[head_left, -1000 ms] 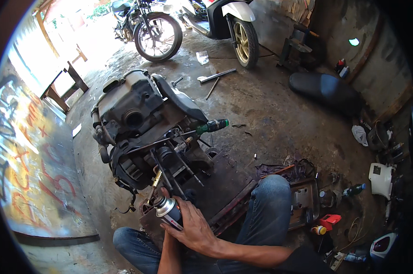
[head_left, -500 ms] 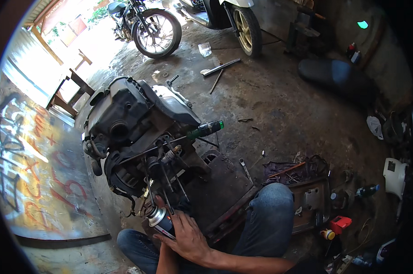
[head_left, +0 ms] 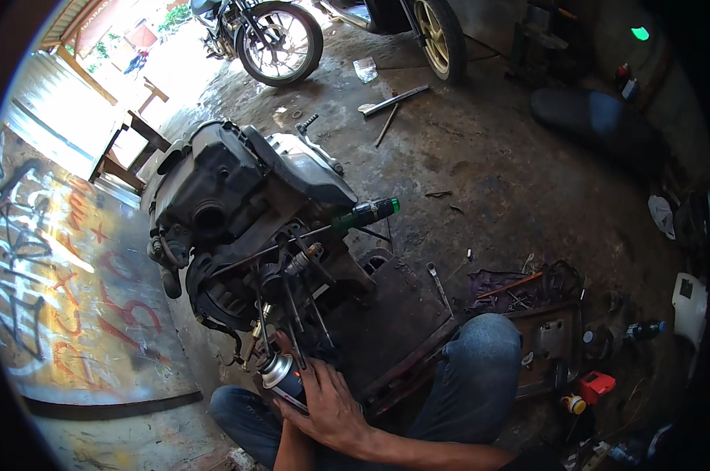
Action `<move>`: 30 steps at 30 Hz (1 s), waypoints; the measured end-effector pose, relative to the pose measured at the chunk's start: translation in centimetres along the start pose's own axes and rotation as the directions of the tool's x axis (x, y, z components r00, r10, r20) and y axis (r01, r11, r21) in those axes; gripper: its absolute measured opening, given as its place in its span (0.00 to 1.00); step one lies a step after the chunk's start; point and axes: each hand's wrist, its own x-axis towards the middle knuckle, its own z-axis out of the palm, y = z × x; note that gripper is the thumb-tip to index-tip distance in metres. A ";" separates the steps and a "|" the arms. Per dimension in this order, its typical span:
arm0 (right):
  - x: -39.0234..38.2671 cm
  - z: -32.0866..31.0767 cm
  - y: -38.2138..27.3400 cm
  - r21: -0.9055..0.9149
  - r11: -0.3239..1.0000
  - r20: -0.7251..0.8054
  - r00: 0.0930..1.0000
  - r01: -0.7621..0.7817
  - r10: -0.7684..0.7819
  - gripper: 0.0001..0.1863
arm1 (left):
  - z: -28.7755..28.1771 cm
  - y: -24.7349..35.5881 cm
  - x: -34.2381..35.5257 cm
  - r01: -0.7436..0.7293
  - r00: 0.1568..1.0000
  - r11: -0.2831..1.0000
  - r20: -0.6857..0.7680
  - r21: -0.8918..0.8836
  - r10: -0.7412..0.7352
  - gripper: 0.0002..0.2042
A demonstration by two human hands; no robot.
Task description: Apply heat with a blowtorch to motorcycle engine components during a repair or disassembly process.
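A gas canister (head_left: 286, 383) with a silver top and a brass-coloured torch nozzle (head_left: 258, 320) is held tilted in front of a scooter engine. My right hand (head_left: 335, 408) wraps around the canister's side, its fingers lying along it. My left hand (head_left: 282, 342) is mostly hidden behind the canister; a finger shows curled by its top. The nozzle end reaches in among rods at the engine's near side. The engine, with a black air box (head_left: 233, 177), sits on its side before me. Across it lies a long screwdriver with a green and black handle (head_left: 366, 213).
A dark board (head_left: 402, 314) extends right of the engine, a wrench (head_left: 439, 284) at its edge. By my right knee lie a tray (head_left: 555, 337), a tool pouch (head_left: 520, 292) and a red box (head_left: 596, 385). Farther off are a seat (head_left: 598, 129) and a motorcycle wheel (head_left: 280, 47).
My view has turned slightly, so the scene sits a little farther right. Both hands and the canister keep about the same place against the engine.
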 end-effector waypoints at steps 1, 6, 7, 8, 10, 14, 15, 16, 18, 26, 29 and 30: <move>0.0 0.0 0.0 0.000 1.000 0.001 1.000 -0.004 0.004 0.39 | 0.0 -0.2 0.0 0.002 1.000 1.000 0.003 -0.003 -0.002 0.16; -0.1 0.0 -0.1 -0.011 1.000 0.011 1.000 -0.002 0.002 0.41 | 0.0 -1.1 -0.1 0.005 1.000 1.000 0.014 -0.014 -0.005 0.15; -0.1 -0.1 -0.1 -0.013 1.000 0.010 1.000 -0.004 0.004 0.41 | 0.1 -1.3 0.0 0.005 1.000 1.000 0.020 -0.016 -0.005 0.15; -0.1 -0.2 -0.1 -0.011 1.000 0.014 1.000 -0.004 0.004 0.41 | 0.2 -1.4 0.0 0.006 1.000 1.000 0.025 -0.019 -0.005 0.15; -0.1 -0.3 -0.1 -0.007 1.000 0.019 1.000 -0.004 0.005 0.40 | 0.3 -1.7 0.1 0.007 0.999 1.000 0.032 -0.023 -0.006 0.15; -0.1 -0.2 -0.1 0.002 1.000 0.030 0.999 -0.014 0.014 0.39 | 0.3 -2.4 -0.1 0.011 0.999 1.000 0.040 -0.029 -0.010 0.14; -0.1 -0.2 -0.1 0.004 1.000 0.031 0.999 -0.012 0.012 0.39 | 0.3 -2.6 -0.1 0.012 0.999 0.999 0.043 -0.031 -0.010 0.14; -0.1 -0.2 -0.1 0.005 1.000 0.033 0.999 -0.014 0.014 0.39 | 0.3 -2.8 -0.2 0.013 0.999 0.999 0.044 -0.033 -0.011 0.14; -0.1 -0.3 -0.1 0.004 1.000 0.050 0.998 -0.027 0.026 0.39 | 0.2 -3.1 -0.3 0.014 0.999 0.999 0.046 -0.037 -0.012 0.14; -0.2 -0.4 -0.2 0.012 0.999 0.048 0.998 -0.035 0.034 0.40 | 0.0 -4.3 -1.1 0.017 0.999 0.998 0.047 -0.054 -0.014 0.13; -0.2 -0.3 0.1 0.014 1.000 0.061 0.998 -0.027 0.026 0.41 | 0.0 -4.8 -1.5 0.014 0.999 0.998 0.045 -0.061 -0.012 0.12; -0.1 -0.2 0.1 0.014 1.000 0.065 0.998 -0.016 0.015 0.42 | -0.1 -4.9 -1.6 0.012 0.999 0.998 0.043 -0.063 -0.009 0.12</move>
